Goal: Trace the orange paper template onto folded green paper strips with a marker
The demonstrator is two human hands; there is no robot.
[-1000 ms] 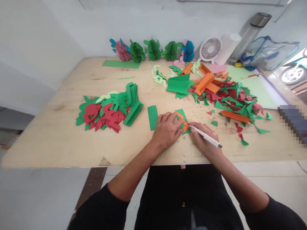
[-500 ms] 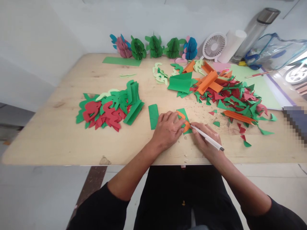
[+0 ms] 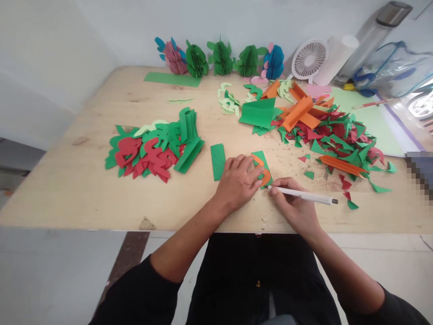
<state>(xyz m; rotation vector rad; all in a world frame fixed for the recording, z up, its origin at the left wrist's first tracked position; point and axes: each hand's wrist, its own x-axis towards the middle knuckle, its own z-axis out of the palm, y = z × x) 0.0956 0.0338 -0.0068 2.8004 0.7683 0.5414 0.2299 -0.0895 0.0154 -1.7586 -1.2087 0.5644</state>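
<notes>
An orange curved paper cutout (image 3: 266,177) lies on a small green paper piece (image 3: 261,156). The fingers of my left hand (image 3: 239,177) lie flat over the left part of both, pressing them to the table and hiding some of their outline. My right hand (image 3: 293,203) pinches a white pen (image 3: 304,195) near its writing end, the tip at the lower edge of the green piece. The pen slants low, its dark end pointing right. Just left of my left hand is a green paper rectangle (image 3: 217,161).
Red and green cutouts (image 3: 155,158) are piled at left. Paper scraps (image 3: 338,140) and folded orange strips (image 3: 297,113) spread across the right. Honeycomb paper figures (image 3: 222,58), a white fan (image 3: 310,61) and a clear bottle (image 3: 363,43) stand along the wall.
My right hand has moved the pen tip down to the lower edge of the green piece, and the pen lies flatter. My left hand keeps its place on the papers. The view has shifted slightly.
</notes>
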